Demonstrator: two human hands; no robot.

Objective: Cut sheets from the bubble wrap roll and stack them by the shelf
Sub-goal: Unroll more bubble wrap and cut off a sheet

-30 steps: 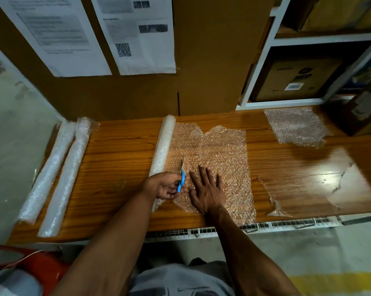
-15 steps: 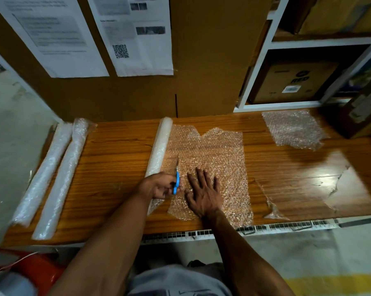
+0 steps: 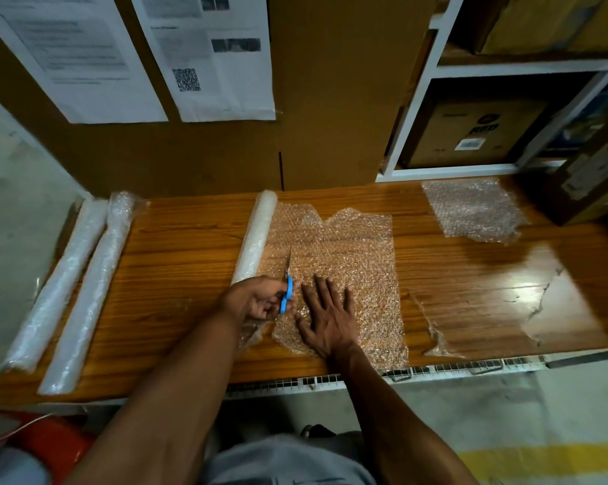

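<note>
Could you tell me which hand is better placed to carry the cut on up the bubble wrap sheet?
The left hand: it grips the blue-handled scissors, blades pointing along the unrolled bubble wrap sheet. The right hand lies flat, pressing that sheet down.

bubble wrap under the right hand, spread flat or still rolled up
Spread flat: the sheet lies unrolled on the table beside its roll, right hand pressing it.

Blue-handled scissors (image 3: 286, 292); clear bubble wrap (image 3: 348, 260); brown woodgrain table (image 3: 176, 267).
</note>
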